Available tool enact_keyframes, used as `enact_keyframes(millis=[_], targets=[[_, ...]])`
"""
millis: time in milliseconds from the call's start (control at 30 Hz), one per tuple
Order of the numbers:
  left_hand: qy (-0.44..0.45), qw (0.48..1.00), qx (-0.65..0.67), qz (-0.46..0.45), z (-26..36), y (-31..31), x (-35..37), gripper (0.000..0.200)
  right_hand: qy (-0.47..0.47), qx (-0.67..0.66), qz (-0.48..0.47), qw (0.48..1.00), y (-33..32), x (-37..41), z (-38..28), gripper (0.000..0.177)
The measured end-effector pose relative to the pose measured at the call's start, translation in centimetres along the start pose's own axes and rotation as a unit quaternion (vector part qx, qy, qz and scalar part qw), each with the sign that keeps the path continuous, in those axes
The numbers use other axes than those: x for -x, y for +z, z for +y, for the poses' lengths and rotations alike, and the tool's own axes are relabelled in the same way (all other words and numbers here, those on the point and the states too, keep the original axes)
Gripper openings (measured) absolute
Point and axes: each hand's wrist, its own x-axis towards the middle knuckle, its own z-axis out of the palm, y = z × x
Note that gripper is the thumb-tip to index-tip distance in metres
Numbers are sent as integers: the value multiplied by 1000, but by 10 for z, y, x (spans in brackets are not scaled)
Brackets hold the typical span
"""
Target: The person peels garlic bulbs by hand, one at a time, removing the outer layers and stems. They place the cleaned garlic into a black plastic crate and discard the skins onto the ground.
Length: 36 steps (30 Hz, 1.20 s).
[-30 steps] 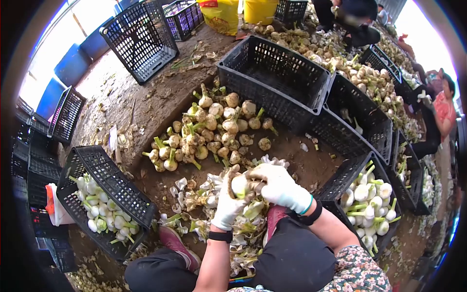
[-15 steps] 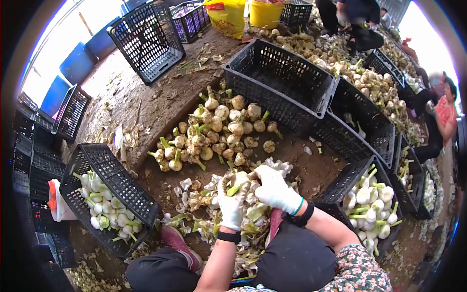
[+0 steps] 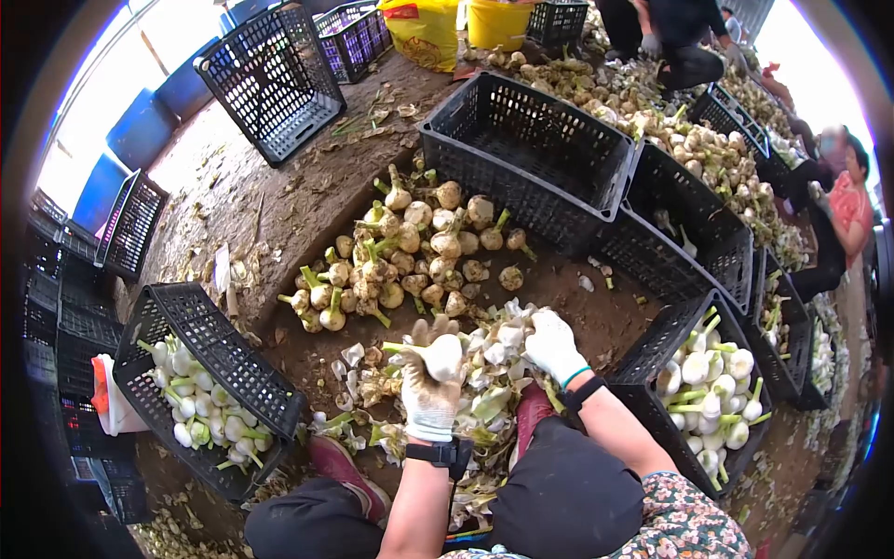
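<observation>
My left hand (image 3: 430, 396), in a soiled white glove, is turned palm up and holds a garlic bulb (image 3: 444, 355). The bulb looks white and cleaned, and its green stem points left. To the right, my right hand (image 3: 556, 350), also gloved, is curled at the edge of the heap of garlic skins (image 3: 486, 402) between my shoes. Whatever its fingertips pinch, if anything, is hidden against pale skins. Beyond both hands lies a pile of unpeeled garlic bulbs (image 3: 410, 250), brownish with short cut stems.
A tilted black crate (image 3: 223, 349) of white bulbs stands at left, another crate (image 3: 643, 359) of them at right. An upright crate (image 3: 521, 154) sits behind the pile. A knife-like tool (image 3: 226, 278) lies on the ground at left. Co-workers sit at upper right.
My hands have moved apart, the right one going right. My left hand has turned palm up, now showing a white bulb with its stem pointing left.
</observation>
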Motion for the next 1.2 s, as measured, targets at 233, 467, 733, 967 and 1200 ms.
enact_keyframes(millis=[233, 467, 733, 967, 1200], targets=[[10, 964, -262, -35, -17, 11, -1, 68, 115, -872, -217, 424, -27, 20, -34, 52], [41, 955, -274, 109, -3, -7, -14, 54, 45, -682, -70, 727, -35, -43, 19, 40], [25, 901, -423, 92, -26, -8, -7, 68, 160, -599, -25, 784, 34, -102, 8, 18], [27, 920, -391, 13, -30, -17, -8, 69, 31, -759, -215, 614, -19, -11, -48, 32], [114, 910, -399, 4, -29, -22, -6, 56, 30, -667, -149, 730, -11, 0, -71, 31]])
